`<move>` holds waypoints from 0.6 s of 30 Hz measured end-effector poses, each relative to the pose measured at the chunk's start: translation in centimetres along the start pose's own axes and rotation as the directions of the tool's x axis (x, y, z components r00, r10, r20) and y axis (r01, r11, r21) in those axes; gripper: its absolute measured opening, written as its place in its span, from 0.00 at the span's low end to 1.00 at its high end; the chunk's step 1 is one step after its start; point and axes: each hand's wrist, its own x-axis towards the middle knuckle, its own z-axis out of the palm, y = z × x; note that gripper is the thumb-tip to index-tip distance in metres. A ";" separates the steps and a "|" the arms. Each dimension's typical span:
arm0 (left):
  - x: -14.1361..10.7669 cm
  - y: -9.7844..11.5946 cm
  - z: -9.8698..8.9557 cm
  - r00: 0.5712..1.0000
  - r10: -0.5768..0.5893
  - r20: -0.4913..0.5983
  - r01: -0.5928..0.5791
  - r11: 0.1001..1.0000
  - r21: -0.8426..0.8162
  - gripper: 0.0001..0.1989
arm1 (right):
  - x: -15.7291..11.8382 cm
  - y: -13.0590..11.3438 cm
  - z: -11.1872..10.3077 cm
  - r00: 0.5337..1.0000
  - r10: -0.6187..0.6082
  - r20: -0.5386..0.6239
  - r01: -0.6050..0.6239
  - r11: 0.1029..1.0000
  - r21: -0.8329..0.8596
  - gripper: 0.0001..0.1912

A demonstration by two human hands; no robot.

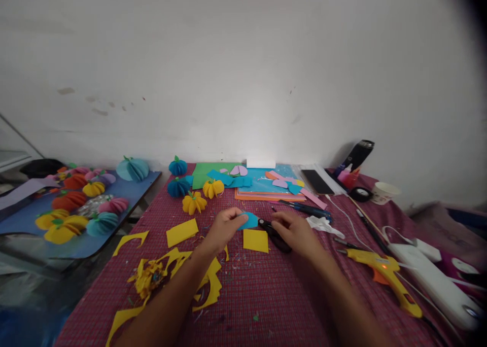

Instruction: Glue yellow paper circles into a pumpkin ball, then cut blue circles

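Note:
My left hand (225,228) is closed, pinching a small piece of blue paper (250,220) between thumb and fingers, a little above the table. To its right, my right hand (294,230) is curled with its fingertips together. A small dark tip shows by those fingertips, but what it belongs to is hidden. Black-handled scissors (274,236) are right beside and partly behind the right fingers; I cannot tell whether the hand touches them. Just below the blue piece lies a yellow paper square (255,241), and a second yellow rectangle (182,232) lies left of my left hand.
Yellow paper scraps (209,288) spread around my left forearm. Paper pumpkins (194,203) stand at the back left, more on a blue side table (140,189). A yellow glue gun (386,273), its light lit, lies right with cables, a cup (384,192) and a phone (317,181).

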 end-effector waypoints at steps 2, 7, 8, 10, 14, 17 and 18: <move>-0.4 0.3 0.3 0.997 0.014 0.078 -0.020 0.996 0.081 0.12 | -0.3 -0.9 0.9 1.000 -0.020 -0.024 0.025 0.960 0.279 0.12; -1.0 0.6 1.1 0.975 0.043 0.217 -0.100 0.961 0.260 0.12 | -0.9 -2.2 3.1 0.996 -0.038 0.084 -0.004 0.889 0.458 0.05; -1.1 0.6 1.2 0.972 0.049 0.231 -0.112 0.956 0.271 0.12 | -1.0 -2.2 3.4 0.996 -0.039 0.084 -0.001 0.902 0.433 0.06; -1.1 0.5 1.3 0.972 0.052 0.231 -0.115 0.957 0.268 0.13 | -0.9 -2.1 3.8 0.997 -0.034 0.075 0.002 0.916 0.402 0.09; -0.9 0.4 1.3 0.979 0.034 0.199 -0.079 0.972 0.222 0.13 | -0.8 -2.3 3.9 0.999 0.027 0.029 -0.037 0.887 0.459 0.11; -0.9 0.4 1.1 0.976 0.011 0.216 -0.058 0.976 0.211 0.13 | -0.8 -2.6 3.9 0.996 0.085 0.035 -0.090 0.841 0.533 0.11; -0.9 0.3 1.0 0.972 0.005 0.234 -0.057 0.975 0.216 0.13 | -0.8 -2.7 3.8 0.994 0.101 0.045 -0.109 0.825 0.554 0.12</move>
